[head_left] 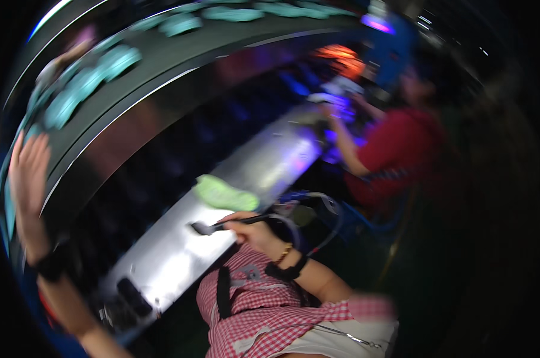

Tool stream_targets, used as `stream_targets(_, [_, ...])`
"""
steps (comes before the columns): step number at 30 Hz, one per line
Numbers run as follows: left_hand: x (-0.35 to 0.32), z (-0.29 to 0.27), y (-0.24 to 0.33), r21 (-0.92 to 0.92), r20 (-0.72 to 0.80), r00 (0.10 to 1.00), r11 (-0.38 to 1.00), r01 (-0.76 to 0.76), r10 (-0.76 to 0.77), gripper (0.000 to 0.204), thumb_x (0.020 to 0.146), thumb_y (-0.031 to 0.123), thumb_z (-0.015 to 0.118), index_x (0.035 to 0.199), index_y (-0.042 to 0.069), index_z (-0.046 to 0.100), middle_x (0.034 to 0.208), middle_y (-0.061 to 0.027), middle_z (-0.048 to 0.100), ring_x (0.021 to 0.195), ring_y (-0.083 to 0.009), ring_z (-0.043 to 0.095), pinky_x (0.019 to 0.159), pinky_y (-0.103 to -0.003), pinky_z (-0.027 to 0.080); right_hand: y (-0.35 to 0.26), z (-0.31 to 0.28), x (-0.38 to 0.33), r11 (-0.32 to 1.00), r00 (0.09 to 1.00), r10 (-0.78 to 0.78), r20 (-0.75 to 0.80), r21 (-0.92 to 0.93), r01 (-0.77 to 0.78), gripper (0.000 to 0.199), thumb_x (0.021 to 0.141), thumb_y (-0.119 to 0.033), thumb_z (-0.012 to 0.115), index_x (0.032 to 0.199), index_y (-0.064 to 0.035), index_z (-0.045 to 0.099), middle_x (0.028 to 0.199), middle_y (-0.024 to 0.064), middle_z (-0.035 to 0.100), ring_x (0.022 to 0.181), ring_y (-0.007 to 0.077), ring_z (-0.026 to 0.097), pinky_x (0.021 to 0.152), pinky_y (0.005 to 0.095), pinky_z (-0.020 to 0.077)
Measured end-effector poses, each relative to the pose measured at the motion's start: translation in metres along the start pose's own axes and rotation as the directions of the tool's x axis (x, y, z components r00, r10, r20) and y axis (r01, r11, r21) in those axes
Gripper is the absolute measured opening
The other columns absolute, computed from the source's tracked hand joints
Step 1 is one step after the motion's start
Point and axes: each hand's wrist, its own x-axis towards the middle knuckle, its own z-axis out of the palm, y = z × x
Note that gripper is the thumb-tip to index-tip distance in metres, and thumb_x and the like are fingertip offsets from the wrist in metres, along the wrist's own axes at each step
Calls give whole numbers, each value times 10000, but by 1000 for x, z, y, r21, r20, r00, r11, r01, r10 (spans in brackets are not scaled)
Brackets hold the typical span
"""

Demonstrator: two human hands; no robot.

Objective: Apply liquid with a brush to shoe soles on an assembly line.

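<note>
Teal soles (pixel 117 62) in row along dark conveyor belt (pixel 180 53); co-worker in red top (pixel 395 149) seated at far end of metal counter (pixel 270 170); orange glow (pixel 341 56) beyond.

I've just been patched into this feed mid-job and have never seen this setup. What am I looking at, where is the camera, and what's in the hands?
There is no machine: this is one blurred fisheye picture from a camera on a person's head, looking down, so straight edges bend. The left hand is raised with open fingers beside a dark conveyor belt carrying teal pieces; whether it touches anything is unclear. The right hand grips a dark brush, its head over a shiny metal bench. A pale green piece lies on the bench just beyond the brush. A co-worker in a red top works farther along.
</note>
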Motion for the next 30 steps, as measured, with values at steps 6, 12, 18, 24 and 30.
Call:
stream_targets(6, [60, 120, -60, 764, 208, 976, 633, -122, -63, 510, 908, 296, 360, 1328, 25, 257, 1317, -153, 355, 1243, -233, 314, 1041, -346, 232, 18, -4, 16, 1000, 997, -15, 81, 28, 12, 196, 782, -120, 611, 941, -7, 598, 728, 32, 594, 448, 32, 445, 392, 163, 343])
stream_targets(12, [66, 261, -171, 775, 483, 860, 537, -333, -164, 547, 893, 341, 354, 1328, 23, 257, 1319, -157, 350, 1238, -253, 312, 1037, -367, 227, 11, -12, 4, 992, 999, -41, 32, 119, 37, 159, 753, -104, 625, 869, 1, 592, 732, 50, 597, 435, 49, 467, 384, 176, 364])
stream_targets(18, [56, 311, -222, 766, 557, 798, 511, -389, -228, 586, 878, 386, 348, 1327, 22, 256, 1320, -161, 345, 1233, -273, 311, 1033, -389, 223, 19, -24, 10, 973, 999, -26, 28, 230, 19, 157, 748, -85, 620, 873, 5, 586, 731, 56, 592, 425, 55, 463, 377, 179, 359])
stream_targets(24, [44, 325, -235, 743, 586, 772, 542, -392, -247, 626, 863, 431, 342, 1327, 20, 255, 1322, -165, 340, 1228, -293, 310, 1028, -411, 219, 33, -26, 16, 972, 999, 6, 34, 234, -14, 210, 740, -122, 634, 897, 4, 576, 719, 53, 580, 445, 70, 472, 401, 193, 381])
stream_targets(30, [24, 343, -243, 691, 610, 758, 623, -366, -232, 667, 848, 476, 337, 1326, 19, 255, 1324, -168, 335, 1223, -313, 309, 1024, -432, 215, 35, -31, 14, 974, 998, -69, -4, 215, 68, 189, 754, -149, 631, 880, -17, 584, 737, 41, 595, 569, 90, 555, 479, 211, 435])
